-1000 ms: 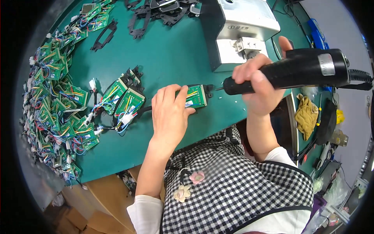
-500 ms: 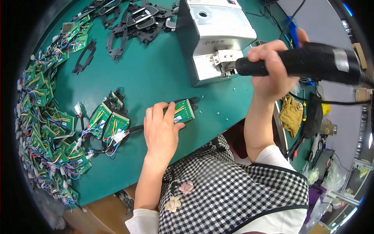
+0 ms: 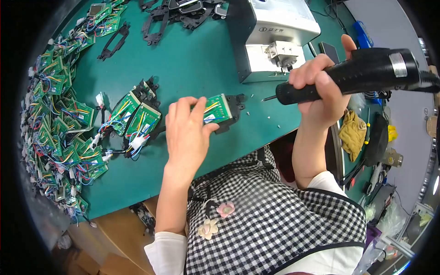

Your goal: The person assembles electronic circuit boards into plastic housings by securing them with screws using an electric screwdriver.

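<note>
My left hand (image 3: 187,133) grips a green circuit board (image 3: 218,109) by its edge, thumb on the near side and fingers on top. The board lies on a black plastic frame (image 3: 237,103), whose end sticks out to the right. In my right hand (image 3: 323,87) is a black electric screwdriver (image 3: 366,73), fingers wrapped round its body. Its bit (image 3: 270,98) points left, above the table and apart from the board. Whether a screw sits on the bit's tip is too small to tell. Several small screws (image 3: 269,117) lie loose between the board and the screwdriver.
A silver and black screw feeder (image 3: 284,20) stands behind the screwdriver. Two boards (image 3: 143,120) with wires lie left of my left hand. A long heap of wired boards (image 3: 55,123) lines the left edge. Black frames (image 3: 156,25) lie at the back, a tan cloth (image 3: 353,133) at right.
The screwdriver's bit has come away from the feeder's outlet, toward me and the board. My left hand keeps hold of the board, which is now tilted a little differently. The view has shifted.
</note>
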Demonstrator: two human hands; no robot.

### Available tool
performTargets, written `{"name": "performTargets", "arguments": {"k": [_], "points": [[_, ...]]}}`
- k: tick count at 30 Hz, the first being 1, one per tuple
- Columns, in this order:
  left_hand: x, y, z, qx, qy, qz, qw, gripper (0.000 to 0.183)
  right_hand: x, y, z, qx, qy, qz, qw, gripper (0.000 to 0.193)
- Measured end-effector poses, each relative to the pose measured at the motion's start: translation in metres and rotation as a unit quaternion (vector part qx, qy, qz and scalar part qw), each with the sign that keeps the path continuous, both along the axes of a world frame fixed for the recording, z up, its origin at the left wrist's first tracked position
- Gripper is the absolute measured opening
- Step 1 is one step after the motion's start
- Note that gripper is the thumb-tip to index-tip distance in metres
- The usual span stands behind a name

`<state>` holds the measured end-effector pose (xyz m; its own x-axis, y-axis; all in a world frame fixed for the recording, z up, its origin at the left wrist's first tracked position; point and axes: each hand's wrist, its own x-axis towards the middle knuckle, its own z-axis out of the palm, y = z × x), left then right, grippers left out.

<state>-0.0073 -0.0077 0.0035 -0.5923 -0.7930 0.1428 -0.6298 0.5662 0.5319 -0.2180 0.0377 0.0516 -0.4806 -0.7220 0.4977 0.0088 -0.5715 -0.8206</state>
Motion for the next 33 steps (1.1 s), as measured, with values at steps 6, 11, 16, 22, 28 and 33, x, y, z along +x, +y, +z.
{"name": "performTargets", "arguments": {"k": [6, 11, 16, 22, 28, 33], "points": [[-0.012, 0.006, -0.008, 0.003, -0.012, -0.021, 1.0, 0.051, 0.028, -0.014, -0.019, 0.027, 0.025, 0.013, 0.999, 0.076], [-0.014, 0.004, -0.008, 0.034, -0.002, -0.015, 0.999, 0.052, 0.038, -0.029, -0.032, 0.041, 0.006, 0.04, 0.998, 0.073], [-0.014, 0.002, -0.007, 0.047, 0.008, -0.011, 0.999, 0.051, 0.038, -0.037, -0.04, 0.035, 0.009, 0.084, 0.996, 0.063], [-0.014, 0.001, -0.008, 0.057, -0.005, -0.021, 0.998, 0.052, 0.033, -0.034, -0.036, 0.045, 0.115, 0.193, 0.973, 0.065], [-0.011, 0.009, -0.008, 0.054, -0.012, -0.004, 0.998, 0.054, -0.009, -0.017, 0.019, -0.184, -0.013, -0.003, 0.983, 0.061], [0.0, -0.003, -0.006, 0.007, -0.007, -0.037, 0.999, 0.059, -0.029, -0.035, 0.008, -0.072, 0.081, -0.093, 0.99, 0.04]]}}
